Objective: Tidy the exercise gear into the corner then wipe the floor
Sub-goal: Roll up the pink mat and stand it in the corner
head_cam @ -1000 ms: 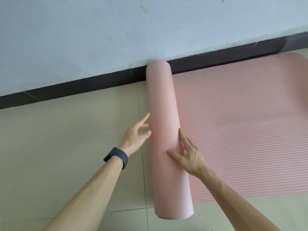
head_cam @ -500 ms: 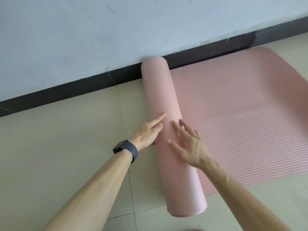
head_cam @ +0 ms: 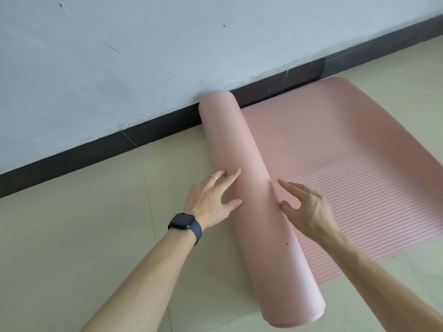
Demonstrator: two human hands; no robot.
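A pink exercise mat (head_cam: 347,176) lies on the tiled floor (head_cam: 72,236). Its left part is wound into a thick roll (head_cam: 251,164), and the ribbed flat part spreads to the right. The roll's far end butts against the dark skirting (head_cam: 96,152) under the pale wall (head_cam: 119,56), which closes off that side. The left hand (head_cam: 211,200), wearing a dark watch (head_cam: 185,224) and a ring (head_cam: 214,177), has a released grip, with straight fingers and thumb touching the roll's left flank. The right hand (head_cam: 309,212) also has a released grip. Its fingers are spread and touch the roll's right flank above the flat part. 0.5 s ago the 2 hands lay close together on the roll's top. They have since parted to its sides.
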